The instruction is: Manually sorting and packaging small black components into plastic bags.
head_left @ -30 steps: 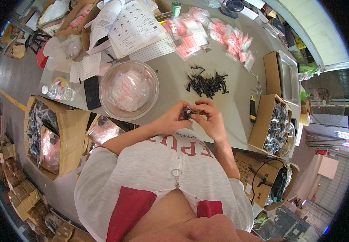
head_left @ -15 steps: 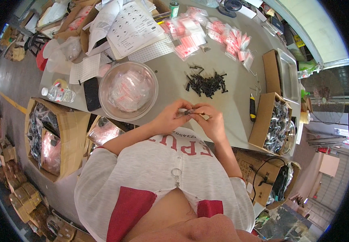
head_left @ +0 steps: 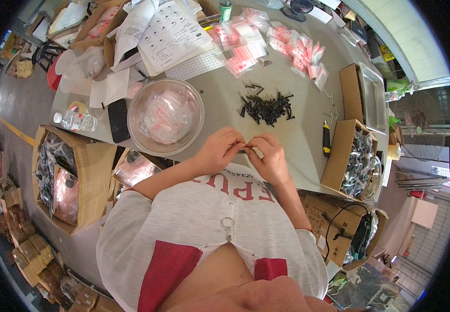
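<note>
My left hand [head_left: 221,150] and my right hand [head_left: 267,157] meet in front of my chest, over the table's near edge. Thumbs and fingertips of both are pinched together on a small dark thing that the fingers mostly cover, so its kind cannot be made out. Just beyond them lies a loose pile of black screws [head_left: 269,109], with a few apart from it on the far side. To the left of my hands stands a round clear bowl [head_left: 198,120] holding small clear zip bags [head_left: 165,119] with red marks.
Filled small bags [head_left: 246,52] lie at the back. On the right are a yellow-black utility knife [head_left: 326,138], an open carton of bagged parts [head_left: 357,161] and a metal tray [head_left: 373,99]. On the left are a phone [head_left: 118,121], a water bottle [head_left: 77,121] and papers [head_left: 170,36].
My fingertips have closed further over the small dark thing, which shows less now. The right hand's fingers are more curled. The screw pile and bowl stay put.
</note>
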{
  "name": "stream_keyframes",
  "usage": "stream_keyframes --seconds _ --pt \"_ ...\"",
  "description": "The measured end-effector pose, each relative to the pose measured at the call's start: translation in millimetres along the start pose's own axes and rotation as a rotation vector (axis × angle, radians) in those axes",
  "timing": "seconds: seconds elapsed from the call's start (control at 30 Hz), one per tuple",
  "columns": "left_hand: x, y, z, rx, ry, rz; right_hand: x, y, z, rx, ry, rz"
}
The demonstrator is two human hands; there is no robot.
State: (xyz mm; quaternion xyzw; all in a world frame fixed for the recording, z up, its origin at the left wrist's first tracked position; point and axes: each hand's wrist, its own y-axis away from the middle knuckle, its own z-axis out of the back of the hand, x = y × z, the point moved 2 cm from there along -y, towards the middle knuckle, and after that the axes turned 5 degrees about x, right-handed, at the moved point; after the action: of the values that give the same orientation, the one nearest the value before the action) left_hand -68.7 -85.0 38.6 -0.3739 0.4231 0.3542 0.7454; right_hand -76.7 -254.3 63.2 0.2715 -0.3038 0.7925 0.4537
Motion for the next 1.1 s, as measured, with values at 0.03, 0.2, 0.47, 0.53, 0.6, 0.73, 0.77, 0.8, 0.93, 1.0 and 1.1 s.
stream_keyframes --seconds 0.03,0.2,0.47,0.53,0.6,0.73,0.77,0.8,0.93,1.0,1.1 --pt "1 1 -1 -0.001 -0.001 0.002 2 -1 0 0.008 0.049 0.041" --pt "2 5 -3 -0.040 0.070 0.068 -6 6 0 0.027 0.072 0.025" --pt "45 2 11 -0.024 0.025 0.382 -59 37 29 -0.071 0.226 -0.279" --pt "86 10 32 -0.146 -0.286 0.350 -93 66 67 -0.216 0.319 -0.549" --pt "116 22 64 -0.218 -0.518 0.343 -125 103 116 -0.451 0.427 -0.632" --pt "163 58 111 -0.244 -0.696 0.531 -168 168 178 -0.875 0.551 -0.939" --pt "167 64 116 -0.192 -0.762 0.418 -159 165 177 -0.898 0.517 -0.927" --pt "170 67 118 -0.140 -0.825 0.303 -169 169 174 -0.882 0.508 -0.932" --pt "174 65 122 -0.019 -0.793 0.391 -187 149 123 -0.673 0.406 -0.858" --pt "177 63 121 -0.105 -0.711 0.350 -189 128 96 -0.528 0.287 -0.797" --pt "166 58 121 -0.330 -0.388 0.465 -197 106 60 -0.415 0.201 -0.767"
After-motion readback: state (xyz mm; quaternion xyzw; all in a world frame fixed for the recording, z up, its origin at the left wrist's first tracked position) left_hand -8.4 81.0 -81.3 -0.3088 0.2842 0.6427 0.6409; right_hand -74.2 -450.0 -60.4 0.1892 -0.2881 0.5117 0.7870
